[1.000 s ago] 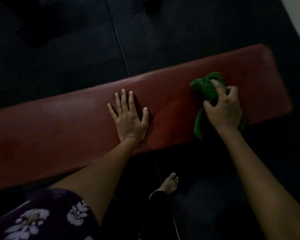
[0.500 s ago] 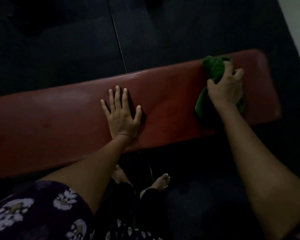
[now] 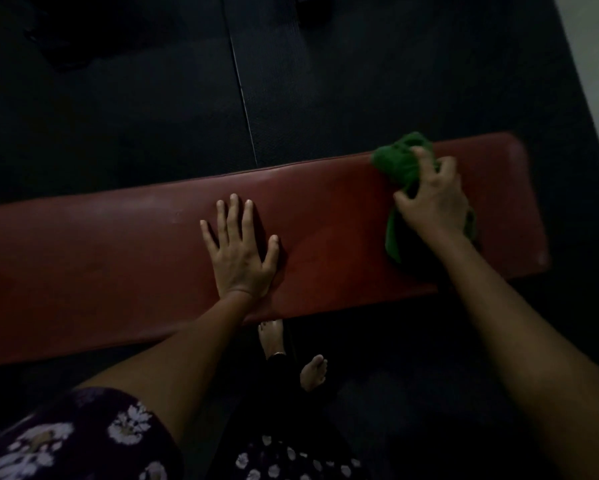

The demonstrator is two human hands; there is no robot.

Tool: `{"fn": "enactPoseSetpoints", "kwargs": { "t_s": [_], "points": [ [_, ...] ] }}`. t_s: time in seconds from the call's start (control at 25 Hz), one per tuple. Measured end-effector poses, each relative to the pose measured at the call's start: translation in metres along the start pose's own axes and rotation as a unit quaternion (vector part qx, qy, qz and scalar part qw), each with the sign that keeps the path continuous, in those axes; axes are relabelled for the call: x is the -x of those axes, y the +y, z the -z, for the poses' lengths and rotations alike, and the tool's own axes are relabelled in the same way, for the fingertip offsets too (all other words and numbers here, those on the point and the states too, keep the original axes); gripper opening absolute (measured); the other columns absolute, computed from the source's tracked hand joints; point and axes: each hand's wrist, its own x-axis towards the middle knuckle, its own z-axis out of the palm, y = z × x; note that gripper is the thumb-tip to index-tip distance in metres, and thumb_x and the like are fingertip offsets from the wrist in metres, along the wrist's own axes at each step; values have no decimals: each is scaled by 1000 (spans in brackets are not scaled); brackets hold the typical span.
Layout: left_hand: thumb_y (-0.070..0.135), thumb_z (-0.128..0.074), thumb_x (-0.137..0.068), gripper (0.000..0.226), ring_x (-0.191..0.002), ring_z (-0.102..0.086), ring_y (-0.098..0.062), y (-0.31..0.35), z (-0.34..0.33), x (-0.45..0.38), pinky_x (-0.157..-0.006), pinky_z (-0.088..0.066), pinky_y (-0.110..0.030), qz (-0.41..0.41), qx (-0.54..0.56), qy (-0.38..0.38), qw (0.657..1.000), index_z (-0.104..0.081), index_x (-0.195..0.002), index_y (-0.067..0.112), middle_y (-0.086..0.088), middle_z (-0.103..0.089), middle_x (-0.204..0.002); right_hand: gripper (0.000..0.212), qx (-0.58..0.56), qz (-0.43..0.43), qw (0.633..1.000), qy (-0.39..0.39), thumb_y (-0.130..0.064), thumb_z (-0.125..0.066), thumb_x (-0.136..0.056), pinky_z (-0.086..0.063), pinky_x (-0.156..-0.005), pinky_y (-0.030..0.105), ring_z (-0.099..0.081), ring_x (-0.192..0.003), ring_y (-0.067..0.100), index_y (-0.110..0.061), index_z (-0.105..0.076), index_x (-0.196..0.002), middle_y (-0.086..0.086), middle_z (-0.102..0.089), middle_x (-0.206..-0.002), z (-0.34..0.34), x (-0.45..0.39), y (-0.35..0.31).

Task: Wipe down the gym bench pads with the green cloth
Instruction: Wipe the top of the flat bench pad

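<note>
**Green cloth working the far end of the red pad**

Green cloth (image 3: 400, 161) sits bunched under the right hand (image 3: 433, 202), whose curled fingers clamp it against the bench pad (image 3: 118, 265) near its right end, likely for scrubbing pressure. The left hand (image 3: 239, 251) lies flat, fingers spread, mid-pad, apparently bracing the body. Bare feet (image 3: 313, 372) stand on the dark floor mat (image 3: 118, 116) below.

Over the last second the right hand (image 3: 433, 199) has carried the bunched green cloth (image 3: 400, 164) from the worktop's (image 3: 118, 258) near half toward 12 o'clock, up to its far edge (cloth top now overhangs it). Both bare feet (image 3: 312, 372) have come into sight below.
</note>
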Motion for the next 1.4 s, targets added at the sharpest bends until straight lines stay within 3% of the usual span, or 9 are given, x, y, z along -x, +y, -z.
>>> {"fn": "enactPoseSetpoints", "kwargs": {
  "t_s": [0.12,0.28,0.36,0.56,0.72,0.8,1.0,1.2,1.4],
  "points": [
    [50,-33,-87,70,-143,-15,-30,1,1,0,-114,0,-52,-1,-3,-13,1000,-33,-144,9,-13,-25,-154,69,-2,-55,998,32,-32,-61,-85,-44,-85,42,-45,-113,34,-24,-27,-145,16,-35,-133,-1,5,-1],
    [52,-31,-85,73,-144,-12,-29,2,3,-2,-114,1,-51,10,-8,-19,1000,-31,-145,10,-12,-23,-155,74,27,254,966,-36,-29,-71,-75,-51,-74,43,-52,-97,35,-22,-40,-142,19,-46,-130,-19,53,-4],
    [53,-29,-85,74,-145,-11,-28,1,4,-2,-114,1,-51,12,-16,-17,1000,-30,-145,10,-12,-21,-155,73,65,313,947,-24,-28,-73,-73,-51,-67,42,-54,-90,37,-22,-44,-139,20,-51,-125,-12,47,32],
    [52,-28,-86,75,-146,-6,-28,9,8,-1,-114,3,-50,36,-12,-26,999,-26,-147,8,-11,-15,-157,70,16,44,999,24,-31,-64,-83,-44,-79,40,-47,-106,30,-28,-32,-144,12,-42,-130,4,33,69],
    [41,-40,-92,70,-146,-3,-25,64,6,10,-116,4,-49,112,59,3,992,-20,-147,4,-14,-8,-157,73,39,309,950,10,-28,-78,-67,-47,-62,38,-56,-84,34,-24,-50,-135,19,-55,-119,-17,68,59],
    [48,-35,-90,74,-146,-4,-24,104,-5,19,-114,8,-46,85,82,0,993,-20,-147,5,-13,-7,-158,75,76,351,933,25,-28,-81,-63,-47,-57,37,-56,-79,35,-24,-53,-132,18,-58,-114,-7,53,94],
    [58,-19,-86,80,-146,0,-27,177,-39,24,-109,14,-57,118,39,-7,992,-20,-149,9,-7,-9,-158,69,-14,-4,998,56,-28,-68,-80,-46,-75,42,-49,-102,35,-24,-38,-142,16,-45,-127,10,40,146],
    [56,-25,-88,75,-146,-7,-28,181,-49,25,-110,6,-60,139,17,23,990,-27,-146,9,-7,-17,-157,76,53,318,947,2,-24,-79,-68,-52,-63,41,-56,-87,38,-22,-47,-137,23,-52,-120,15,30,176],
    [54,-30,-87,73,-145,-12,-30,186,-51,24,-110,2,-61,148,12,33,988,-32,-144,8,-8,-22,-156,65,-23,-50,998,39,-32,-64,-83,-44,-82,42,-48,-109,34,-27,-37,-142,15,-38,-132,31,-5,163]
  ]
}}
